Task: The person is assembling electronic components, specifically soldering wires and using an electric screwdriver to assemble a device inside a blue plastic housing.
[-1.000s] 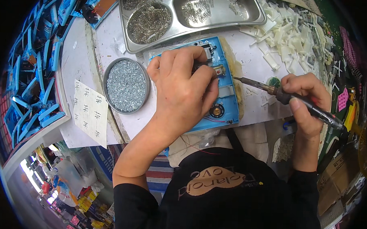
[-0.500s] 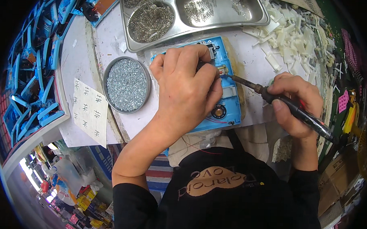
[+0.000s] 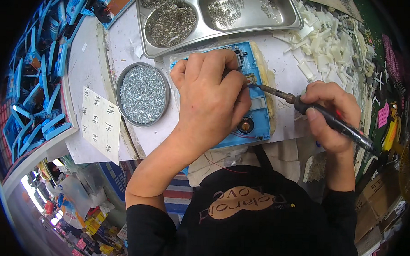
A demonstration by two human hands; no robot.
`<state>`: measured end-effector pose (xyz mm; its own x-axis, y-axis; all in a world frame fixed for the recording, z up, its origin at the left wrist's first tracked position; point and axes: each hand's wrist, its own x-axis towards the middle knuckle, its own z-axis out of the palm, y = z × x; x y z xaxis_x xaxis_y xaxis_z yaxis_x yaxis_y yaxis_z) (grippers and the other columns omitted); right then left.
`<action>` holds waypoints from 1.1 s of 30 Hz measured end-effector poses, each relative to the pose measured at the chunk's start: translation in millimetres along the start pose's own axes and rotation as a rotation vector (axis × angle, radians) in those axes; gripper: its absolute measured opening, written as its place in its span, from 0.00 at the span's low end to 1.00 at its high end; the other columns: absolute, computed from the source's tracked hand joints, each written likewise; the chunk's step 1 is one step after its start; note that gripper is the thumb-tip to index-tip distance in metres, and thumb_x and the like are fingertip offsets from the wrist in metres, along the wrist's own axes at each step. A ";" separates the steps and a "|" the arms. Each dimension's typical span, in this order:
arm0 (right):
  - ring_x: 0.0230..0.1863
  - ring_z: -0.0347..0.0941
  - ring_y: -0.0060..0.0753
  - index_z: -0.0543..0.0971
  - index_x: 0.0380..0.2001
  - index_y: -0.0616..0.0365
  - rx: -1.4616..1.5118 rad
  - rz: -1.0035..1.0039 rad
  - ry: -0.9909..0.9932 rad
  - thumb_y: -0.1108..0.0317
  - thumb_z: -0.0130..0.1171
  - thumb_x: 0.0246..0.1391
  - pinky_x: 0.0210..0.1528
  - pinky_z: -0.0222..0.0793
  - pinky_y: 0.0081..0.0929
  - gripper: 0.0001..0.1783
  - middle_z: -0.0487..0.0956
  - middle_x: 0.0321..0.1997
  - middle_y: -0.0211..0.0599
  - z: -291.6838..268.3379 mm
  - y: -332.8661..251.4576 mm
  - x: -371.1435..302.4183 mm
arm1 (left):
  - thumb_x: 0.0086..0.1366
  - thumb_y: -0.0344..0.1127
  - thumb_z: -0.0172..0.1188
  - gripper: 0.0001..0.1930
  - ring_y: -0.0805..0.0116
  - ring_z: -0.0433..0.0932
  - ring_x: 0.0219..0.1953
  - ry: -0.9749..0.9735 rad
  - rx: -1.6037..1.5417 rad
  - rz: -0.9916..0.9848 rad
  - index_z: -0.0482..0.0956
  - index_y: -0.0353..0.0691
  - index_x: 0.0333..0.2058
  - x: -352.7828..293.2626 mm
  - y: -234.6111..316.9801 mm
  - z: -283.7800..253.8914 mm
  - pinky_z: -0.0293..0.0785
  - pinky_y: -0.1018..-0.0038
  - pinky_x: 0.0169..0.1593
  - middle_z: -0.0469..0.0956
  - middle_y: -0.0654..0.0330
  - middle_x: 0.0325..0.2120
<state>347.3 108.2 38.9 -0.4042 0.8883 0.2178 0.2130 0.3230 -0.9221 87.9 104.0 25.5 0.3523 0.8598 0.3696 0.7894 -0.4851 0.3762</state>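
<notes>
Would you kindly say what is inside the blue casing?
A dark round part and a pale piece show in the blue casing; whatever lies under the left hand is hidden.

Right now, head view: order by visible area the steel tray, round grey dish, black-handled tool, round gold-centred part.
1. Steel tray, cropped at top
2. Round grey dish
3. Black-handled tool, partly covered
4. Round gold-centred part

Assembly workshop: soldering iron (image 3: 336, 124), springs (image 3: 171, 26) and white plastic parts (image 3: 323, 48) (heaped loose) at a desk (image 3: 91, 61), blue casings (image 3: 61, 63) piled alongside.
</notes>
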 end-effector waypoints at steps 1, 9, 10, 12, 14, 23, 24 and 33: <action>0.21 0.67 0.13 0.81 0.40 0.66 0.032 0.035 0.001 0.73 0.64 0.53 0.25 0.60 0.16 0.11 0.78 0.25 0.28 -0.4 0.3 -0.8 | 0.46 0.31 0.71 0.10 0.58 0.72 0.46 -0.003 -0.004 -0.002 0.82 0.46 0.28 0.2 0.3 -0.4 0.59 0.61 0.52 0.74 0.63 0.40; 0.24 0.62 0.09 0.80 0.40 0.66 0.296 0.380 0.136 0.73 0.60 0.59 0.28 0.56 0.14 0.09 0.73 0.23 0.19 6.4 -6.0 0.7 | 0.45 0.30 0.71 0.10 0.58 0.71 0.45 0.011 -0.015 0.004 0.82 0.46 0.29 0.8 -0.8 1.4 0.59 0.61 0.51 0.74 0.63 0.40; 0.25 0.63 0.09 0.80 0.40 0.66 0.295 0.393 0.146 0.72 0.60 0.60 0.28 0.56 0.13 0.09 0.73 0.23 0.19 5.8 -5.8 1.4 | 0.45 0.30 0.71 0.10 0.58 0.71 0.44 0.013 -0.017 0.004 0.82 0.46 0.29 0.9 -1.0 1.8 0.59 0.61 0.51 0.74 0.63 0.40; 0.26 0.63 0.09 0.80 0.40 0.66 0.316 0.412 0.172 0.71 0.60 0.60 0.31 0.57 0.14 0.09 0.74 0.24 0.20 7.1 -5.6 1.5 | 0.45 0.30 0.71 0.10 0.58 0.71 0.44 0.009 -0.015 0.004 0.82 0.45 0.29 1.2 -0.5 1.1 0.59 0.61 0.51 0.74 0.63 0.40; 0.27 0.63 0.09 0.79 0.41 0.67 0.328 0.414 0.188 0.71 0.60 0.60 0.31 0.57 0.14 0.09 0.74 0.24 0.21 7.1 -5.8 0.1 | 0.45 0.31 0.71 0.10 0.58 0.71 0.44 0.005 -0.011 0.005 0.82 0.45 0.28 1.9 0.1 0.5 0.59 0.61 0.50 0.74 0.63 0.39; 0.26 0.61 0.08 0.78 0.43 0.67 0.292 0.339 0.147 0.72 0.61 0.59 0.29 0.53 0.12 0.11 0.75 0.25 0.21 2.0 -8.5 -6.4 | 0.45 0.31 0.71 0.09 0.59 0.71 0.43 0.001 -0.001 0.006 0.81 0.46 0.28 2.3 0.2 1.4 0.59 0.61 0.50 0.74 0.63 0.39; 0.26 0.61 0.08 0.78 0.43 0.67 0.291 0.335 0.144 0.72 0.61 0.59 0.29 0.53 0.12 0.11 0.75 0.25 0.21 2.6 -8.1 -7.1 | 0.45 0.31 0.71 0.09 0.59 0.71 0.43 0.001 0.002 0.006 0.80 0.46 0.28 1.9 -0.2 1.4 0.59 0.61 0.50 0.74 0.63 0.39; 0.39 0.73 0.21 0.75 0.44 0.67 0.193 0.198 0.320 0.71 0.64 0.55 0.46 0.66 0.19 0.16 0.78 0.38 0.35 -21.9 -12.9 -46.5 | 0.47 0.32 0.70 0.10 0.56 0.71 0.44 -0.023 0.015 0.020 0.80 0.45 0.29 2.1 -1.7 -1.2 0.61 0.60 0.50 0.74 0.61 0.39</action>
<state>382.8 69.9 47.7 -0.0692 0.9935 0.0907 0.0765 0.0959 -0.9924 86.7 106.4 26.7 0.3792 0.8534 0.3577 0.7897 -0.4999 0.3556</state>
